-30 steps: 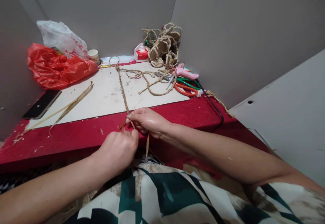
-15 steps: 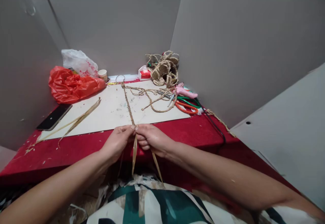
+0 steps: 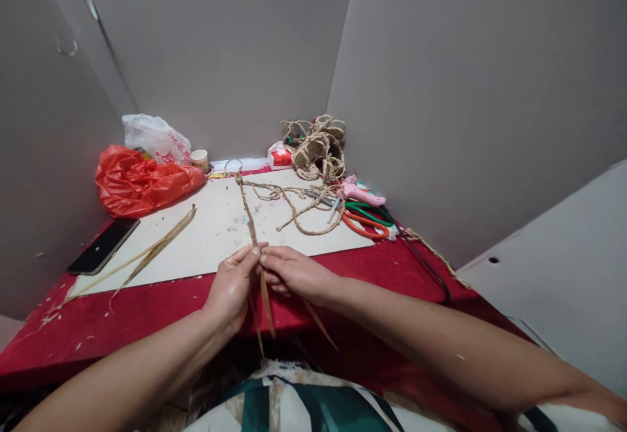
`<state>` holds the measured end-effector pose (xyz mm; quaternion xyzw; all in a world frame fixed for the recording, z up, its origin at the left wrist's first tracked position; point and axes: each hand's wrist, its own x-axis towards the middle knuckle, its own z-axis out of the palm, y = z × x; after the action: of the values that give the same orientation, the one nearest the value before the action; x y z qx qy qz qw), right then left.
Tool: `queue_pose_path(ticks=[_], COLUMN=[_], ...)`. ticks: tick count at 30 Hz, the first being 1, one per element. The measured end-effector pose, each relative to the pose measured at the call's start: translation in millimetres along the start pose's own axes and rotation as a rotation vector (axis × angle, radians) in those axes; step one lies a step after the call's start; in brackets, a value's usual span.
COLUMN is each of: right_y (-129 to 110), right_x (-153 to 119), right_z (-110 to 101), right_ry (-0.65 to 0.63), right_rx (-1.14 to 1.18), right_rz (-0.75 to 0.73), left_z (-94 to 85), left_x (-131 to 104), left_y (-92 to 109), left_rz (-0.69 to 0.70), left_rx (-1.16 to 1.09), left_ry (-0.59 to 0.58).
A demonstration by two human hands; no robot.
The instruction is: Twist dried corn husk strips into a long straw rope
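Note:
A thin braided cord (image 3: 247,215) of dry plant fibre runs from a knot by a metal ring (image 3: 234,166) at the back down to my fingers. My left hand (image 3: 235,282) pinches the cord's near end between thumb and forefinger. Right beside it, my right hand (image 3: 294,272) pinches the strands at the same spot, its other fingers curled under. Below the hands, loose flat strands (image 3: 265,301) hang over the table's front edge, one of them slanting off to the right. My fingers partly hide the point where the strands meet.
A white board (image 3: 206,242) lies on the red cloth (image 3: 161,317). Left are dry leaf strips (image 3: 161,242), a phone (image 3: 104,246) and a red plastic bag (image 3: 142,187). Right are coiled rope (image 3: 318,151), orange-handled scissors (image 3: 365,226) and a pink glue gun (image 3: 362,193). Grey walls enclose the table.
The view has tilted up slightly, so the table sits lower. Both hands stay on the cord, the left turned more upright. The hanging strands have swung to the right.

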<state>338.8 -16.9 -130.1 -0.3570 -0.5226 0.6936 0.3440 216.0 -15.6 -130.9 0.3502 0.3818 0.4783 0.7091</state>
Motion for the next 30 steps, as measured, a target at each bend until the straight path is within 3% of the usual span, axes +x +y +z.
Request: queue_pose_path(ticks=[4, 7, 8, 10, 14, 17, 24, 30], right_y=[-8.7, -30.3, -39.4, -57.1, -80.9, -87.1, -83.5, -75.8], right_x=[1.2, 1.4, 4.1, 16.6, 72.7, 129.6, 237.5, 276.5], right_z=[-3.8, -18.8, -27.1, -47.6, -90.2, -109.6, -124.3, -135.6], right_ry=[-0.078, -0.131, -0.106, 0.065, 0.360, 0.539, 0.624, 0.656], right_rx=[-0.188, -0.375, -0.417, -0.493, -0.654, -1.010, -1.130, -1.104], right_rz=[-0.030, 0.013, 0.015, -0.042, -0.145, -0.152, -0.001, 0.011], left_z=[-0.7, -6.8, -10.3, -18.6, -32.9, -39.0, -51.0, -59.1], left_x=[16.1, 27.3, 30.0, 34.1, 43.2, 54.6, 80.2, 85.3], left_y=[19.9, 45.7, 53.3, 62.9, 57.0, 45.8, 43.2, 38.3], left_rz=[0.097, 0.160, 0.178, 0.208, 0.196, 0.238, 0.412, 0.354], left_rx=[0.032, 0.008, 0.017, 0.072, 0.297, 0.505, 0.772, 0.820], left_ry=[0.096, 0.107, 0.101, 0.098, 0.092, 0.056, 0.044, -0.053])
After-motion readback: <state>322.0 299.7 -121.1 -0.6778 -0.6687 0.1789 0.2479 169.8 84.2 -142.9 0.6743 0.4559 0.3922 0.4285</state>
